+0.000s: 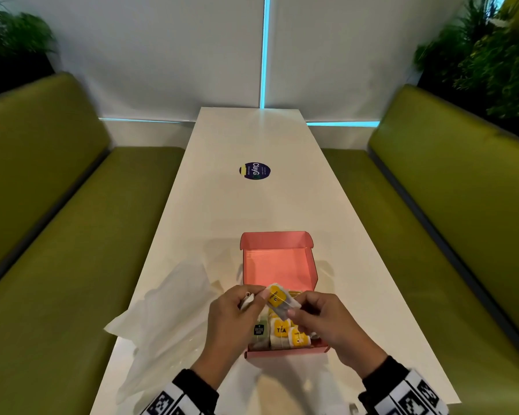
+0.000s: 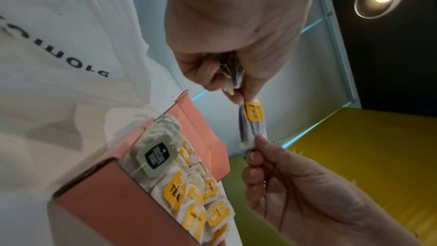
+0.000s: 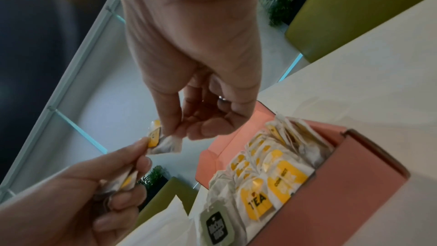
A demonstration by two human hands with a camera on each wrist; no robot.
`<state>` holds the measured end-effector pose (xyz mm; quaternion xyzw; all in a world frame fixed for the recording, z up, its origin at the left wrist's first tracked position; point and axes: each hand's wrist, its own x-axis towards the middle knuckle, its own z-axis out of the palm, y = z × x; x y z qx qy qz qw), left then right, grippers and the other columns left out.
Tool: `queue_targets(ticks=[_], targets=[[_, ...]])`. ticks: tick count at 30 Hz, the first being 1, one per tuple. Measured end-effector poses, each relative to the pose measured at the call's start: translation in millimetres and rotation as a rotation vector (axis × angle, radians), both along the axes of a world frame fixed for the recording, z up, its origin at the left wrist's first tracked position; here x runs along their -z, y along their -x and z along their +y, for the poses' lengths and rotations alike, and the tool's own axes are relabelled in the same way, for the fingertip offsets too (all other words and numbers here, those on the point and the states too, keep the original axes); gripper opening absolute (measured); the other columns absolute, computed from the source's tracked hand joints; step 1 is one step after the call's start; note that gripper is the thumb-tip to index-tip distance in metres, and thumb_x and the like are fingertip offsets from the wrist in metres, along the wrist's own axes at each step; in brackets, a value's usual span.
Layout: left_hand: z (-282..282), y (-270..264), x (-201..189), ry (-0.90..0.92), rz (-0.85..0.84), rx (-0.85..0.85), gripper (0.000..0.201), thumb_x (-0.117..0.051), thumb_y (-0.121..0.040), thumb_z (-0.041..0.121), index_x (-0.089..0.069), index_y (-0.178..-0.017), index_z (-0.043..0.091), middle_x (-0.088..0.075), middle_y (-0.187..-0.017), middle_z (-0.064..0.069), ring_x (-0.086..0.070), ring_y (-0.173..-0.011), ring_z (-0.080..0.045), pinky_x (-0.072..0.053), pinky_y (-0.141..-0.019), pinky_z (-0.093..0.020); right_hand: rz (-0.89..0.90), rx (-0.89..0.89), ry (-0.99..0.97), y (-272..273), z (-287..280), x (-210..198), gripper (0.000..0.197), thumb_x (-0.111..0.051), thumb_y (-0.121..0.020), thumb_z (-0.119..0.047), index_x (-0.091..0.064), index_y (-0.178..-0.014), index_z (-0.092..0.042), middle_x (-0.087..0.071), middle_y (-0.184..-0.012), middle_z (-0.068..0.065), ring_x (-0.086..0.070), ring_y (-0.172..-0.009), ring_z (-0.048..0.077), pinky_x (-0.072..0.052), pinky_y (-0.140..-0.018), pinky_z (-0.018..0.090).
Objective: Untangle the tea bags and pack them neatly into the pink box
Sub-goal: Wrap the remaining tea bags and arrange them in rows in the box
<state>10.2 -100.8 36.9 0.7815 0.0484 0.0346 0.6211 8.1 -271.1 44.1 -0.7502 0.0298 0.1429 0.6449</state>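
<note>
Head view: both hands (image 1: 264, 317) pinch a yellow-tagged tea bag (image 1: 277, 301).

green benches (image 1: 57, 223) flank white table (image 1: 252, 139), white wall (image 1: 162, 55).

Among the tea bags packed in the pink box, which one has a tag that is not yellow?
The tea bag at the box's left end: its tag is pale green with a black label; the others' visible tags are yellow.

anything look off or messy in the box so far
Mostly tidy: yellow-tagged tea bags stand in rows in the pink box. One grey-green-tagged bag at the near left corner sticks out among them.
</note>
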Motion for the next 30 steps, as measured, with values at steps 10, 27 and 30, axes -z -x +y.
queue_targets(ticks=[10, 27, 30], targets=[[-2, -9, 3, -0.528, -0.334, 0.361, 0.041, -0.042, -0.076, 0.061, -0.064, -0.1, 0.037, -0.065, -0.079, 0.009, -0.06, -0.068, -0.013, -0.05, -0.06, -0.034, -0.342, -0.384, 0.633, -14, -12, -35, 0.057, -0.074, -0.075, -0.025, -0.048, -0.125, -0.033, -0.056, -0.1, -0.017, -0.052, -0.093, 0.003, -0.04, -0.077, 0.009], [-34, -14, 24, -0.946, -0.082, 0.595, 0.027, -0.051, -0.088, 0.035, -0.064, -0.11, 0.029, -0.062, -0.113, 0.006, -0.055, -0.107, -0.019, -0.04, -0.08, -0.028, 0.076, 0.301, 0.333, 25, -50, 25, 0.014, -0.057, -0.079, 0.005, -0.054, -0.076, -0.008, -0.063, -0.071, 0.011, -0.066, -0.057, 0.022, -0.055, -0.059, 0.033], [-48, -16, 27, -1.024, -0.091, 0.628, 0.028, -0.048, -0.089, 0.033, -0.063, -0.111, 0.026, -0.061, -0.115, 0.003, -0.056, -0.108, -0.022, -0.041, -0.079, -0.031, -0.026, 0.216, 0.431, 29, -50, 32, 0.024, -0.059, -0.08, 0.004, -0.059, -0.077, -0.02, -0.065, -0.069, -0.001, -0.06, -0.054, 0.009, -0.048, -0.057, 0.025]])
